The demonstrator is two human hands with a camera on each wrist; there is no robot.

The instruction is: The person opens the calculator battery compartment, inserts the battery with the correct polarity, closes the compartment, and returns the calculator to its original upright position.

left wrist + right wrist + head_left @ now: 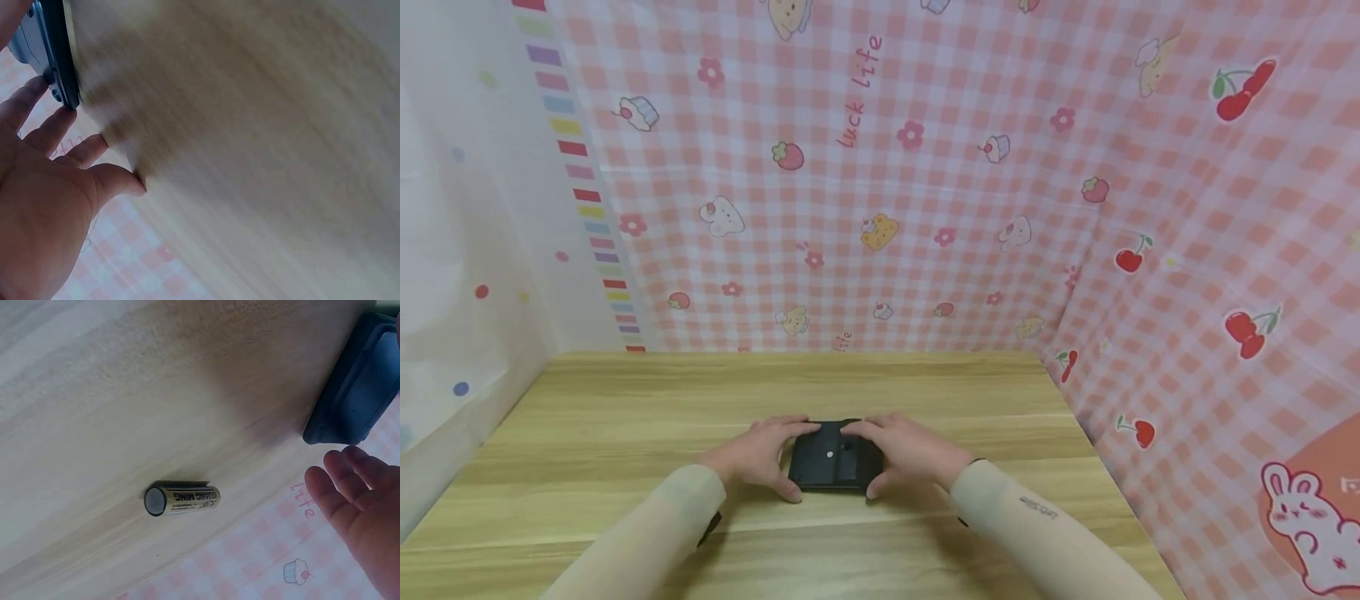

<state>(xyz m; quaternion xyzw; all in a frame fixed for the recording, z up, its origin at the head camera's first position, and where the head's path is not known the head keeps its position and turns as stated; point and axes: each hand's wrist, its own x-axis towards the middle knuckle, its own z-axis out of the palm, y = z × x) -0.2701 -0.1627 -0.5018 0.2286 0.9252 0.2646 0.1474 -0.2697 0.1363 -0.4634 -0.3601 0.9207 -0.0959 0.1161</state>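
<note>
A flat black plastic device (822,467) lies between both hands near the middle of the table; a small white dot and a raised rectangular panel show on its top. My left hand (763,454) holds its left end, thumb at the near corner and fingers at the far edge; the other fingers spread out in the left wrist view. At the opposite end, my right hand (917,454) holds the device with the thumb near and index finger across the far part. A gold and black battery (184,499) lies on the table beyond the right hand's fingers, hidden in the head view.
The wood-grain table (625,417) is bounded at the back by a pink checked cloth (850,208). Another checked cloth (1210,250) hangs along the right side, and a pale dotted cloth (467,250) along the left.
</note>
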